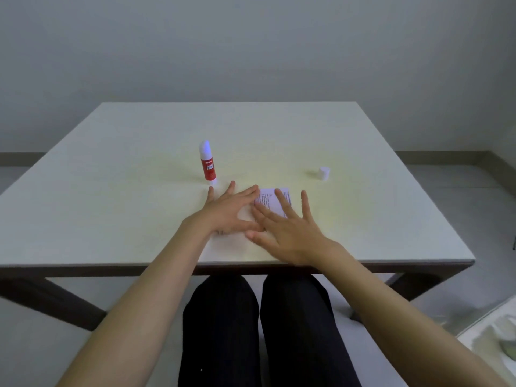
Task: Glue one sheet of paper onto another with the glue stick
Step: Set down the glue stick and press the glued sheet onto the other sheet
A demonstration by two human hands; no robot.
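— Where do we stand?

— Both our hands lie flat with fingers spread on the printed sheet (275, 201), which sits on the plain sheet (231, 247) just in front of the glue stick (208, 163). The left hand (226, 212) covers its near-left part, the right hand (287, 230) its right.

— The step?

— Pressing, we judge. We should smooth outward from the middle, firm on the corners. The cap (324, 173) waits well right of the stick.

The tabletop (363, 208) looks smooth and matt, pale laminate. The glue stick (208, 163) is glossy red-and-white plastic. The printed sheet (272, 199) is thin matt paper.
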